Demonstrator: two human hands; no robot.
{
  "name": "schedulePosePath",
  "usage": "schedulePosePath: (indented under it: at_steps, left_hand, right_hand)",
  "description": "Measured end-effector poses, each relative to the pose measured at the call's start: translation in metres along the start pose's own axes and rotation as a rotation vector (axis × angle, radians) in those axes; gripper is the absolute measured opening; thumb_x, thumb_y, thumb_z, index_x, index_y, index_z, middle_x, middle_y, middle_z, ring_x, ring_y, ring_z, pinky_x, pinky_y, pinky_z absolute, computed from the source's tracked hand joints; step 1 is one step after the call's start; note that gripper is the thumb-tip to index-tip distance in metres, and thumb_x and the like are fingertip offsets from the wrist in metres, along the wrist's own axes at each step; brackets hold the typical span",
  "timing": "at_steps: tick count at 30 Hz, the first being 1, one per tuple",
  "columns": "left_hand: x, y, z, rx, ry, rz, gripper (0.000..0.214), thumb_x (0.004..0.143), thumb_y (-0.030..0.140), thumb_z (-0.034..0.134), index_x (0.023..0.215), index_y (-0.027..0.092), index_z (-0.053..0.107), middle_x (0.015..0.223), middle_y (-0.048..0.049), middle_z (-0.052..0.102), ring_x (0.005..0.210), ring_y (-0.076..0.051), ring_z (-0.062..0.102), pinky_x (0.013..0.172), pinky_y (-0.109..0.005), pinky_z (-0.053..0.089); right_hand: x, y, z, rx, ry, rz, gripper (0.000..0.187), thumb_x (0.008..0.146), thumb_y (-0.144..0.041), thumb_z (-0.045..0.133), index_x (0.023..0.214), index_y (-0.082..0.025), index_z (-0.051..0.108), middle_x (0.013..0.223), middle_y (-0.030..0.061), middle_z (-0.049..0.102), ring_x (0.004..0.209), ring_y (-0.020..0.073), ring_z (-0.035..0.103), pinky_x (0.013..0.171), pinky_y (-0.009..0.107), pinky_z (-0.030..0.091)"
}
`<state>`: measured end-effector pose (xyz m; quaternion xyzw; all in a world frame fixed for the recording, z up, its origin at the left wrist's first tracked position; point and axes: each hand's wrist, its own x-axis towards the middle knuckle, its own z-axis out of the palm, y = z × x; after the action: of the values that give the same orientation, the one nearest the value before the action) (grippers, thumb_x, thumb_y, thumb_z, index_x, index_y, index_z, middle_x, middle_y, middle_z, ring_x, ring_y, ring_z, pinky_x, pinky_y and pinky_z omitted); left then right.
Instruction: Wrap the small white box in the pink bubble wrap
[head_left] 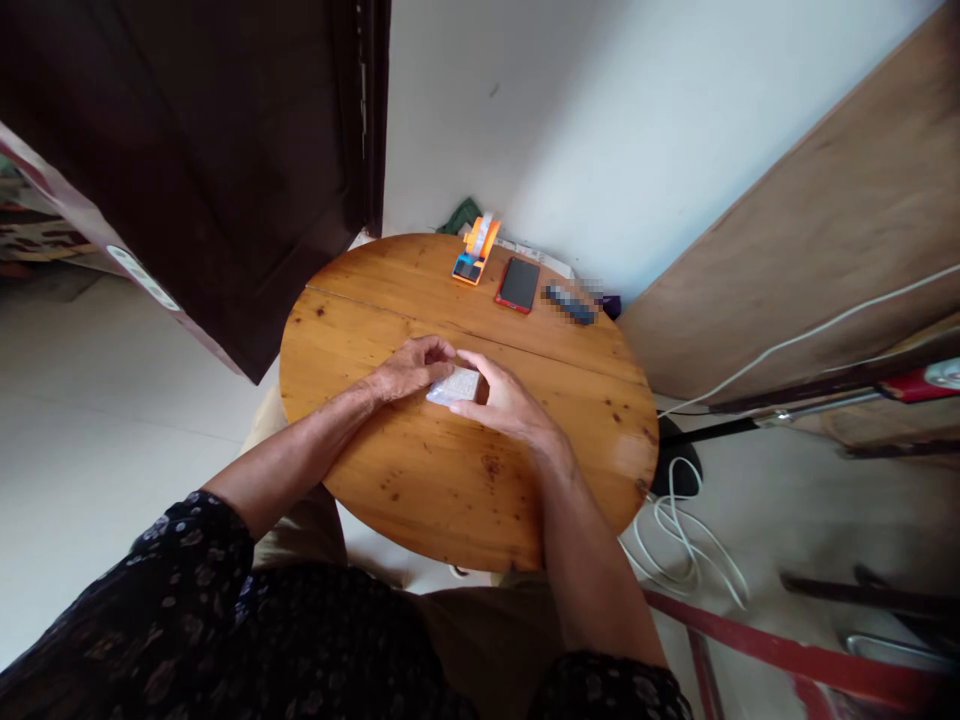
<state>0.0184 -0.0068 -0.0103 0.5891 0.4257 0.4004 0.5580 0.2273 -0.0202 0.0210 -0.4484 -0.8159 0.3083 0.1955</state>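
A small pale block-shaped packet (459, 385), with what looks like clear plastic at its lower left, is between my hands over the middle of the round wooden table (420, 470). My left hand (412, 368) has its fingers bent at the packet's upper left, the thumb against it. Around the right side curves my right hand (504, 396), thumb along the near edge and fingers by the far edge. Its palm stays apart from the packet. What the left fingertips grip underneath is hidden.
Toward the wall stand an orange tape dispenser (480, 245), a phone with a red edge (518, 284) and a blurred dark object (570, 303). A dark door (225, 150) is at left. White cable (686, 540) lies coiled on the floor at right, near a red bar (787, 650).
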Motion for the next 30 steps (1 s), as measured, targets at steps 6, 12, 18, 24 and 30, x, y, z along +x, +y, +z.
schedulePosePath:
  at_steps: [6,12,18,24,30]
  left_hand:
    - [0.003,0.001,0.003,-0.03,0.054,0.034,0.02,0.08,0.028,0.067,0.095,0.016,0.06,0.078,0.0008,0.061,0.065,-0.01,0.054,0.06,-0.023,0.042]
    - [0.005,0.002,0.002,0.086,0.106,0.036,0.02,0.081,0.023,0.064,0.099,0.015,0.065,0.083,-0.0012,0.063,0.069,-0.011,0.055,0.063,-0.024,0.044]
    - [0.001,0.008,0.0,0.171,0.063,0.199,0.036,0.078,0.013,0.064,0.114,0.017,0.07,0.115,-0.0083,0.067,0.095,-0.017,0.063,0.087,-0.032,0.052]
    - [-0.001,0.008,-0.001,0.32,0.063,0.319,0.014,0.079,0.015,0.069,0.089,0.019,0.078,0.131,-0.0109,0.061,0.131,-0.027,0.053,0.118,-0.05,0.035]
    - [-0.003,0.009,-0.008,0.293,-0.003,0.274,0.018,0.075,0.017,0.069,0.087,0.021,0.081,0.14,-0.0093,0.059,0.136,-0.031,0.05,0.12,-0.055,0.033]
  right_hand:
    - [0.007,0.0,0.015,-0.059,0.152,-0.026,0.07,0.076,-0.031,0.073,0.143,-0.023,0.054,0.138,0.0123,0.065,0.123,0.0307,0.063,0.105,0.049,0.05]
    - [0.01,0.012,0.018,-0.084,0.162,-0.008,0.069,0.078,-0.035,0.073,0.143,-0.024,0.053,0.137,0.0124,0.066,0.121,0.0309,0.065,0.103,0.05,0.051]
    - [0.012,0.01,0.02,-0.134,0.183,-0.022,0.069,0.079,-0.035,0.073,0.144,-0.023,0.052,0.133,0.0136,0.069,0.118,0.0319,0.067,0.1,0.05,0.052]
    - [0.013,0.009,0.021,-0.197,0.191,0.008,0.07,0.079,-0.035,0.074,0.144,-0.018,0.053,0.133,0.0173,0.068,0.119,0.0357,0.066,0.101,0.054,0.052]
    - [0.013,0.012,0.02,-0.186,0.178,-0.038,0.071,0.079,-0.039,0.076,0.144,-0.023,0.053,0.136,0.0147,0.066,0.123,0.035,0.065,0.104,0.054,0.05]
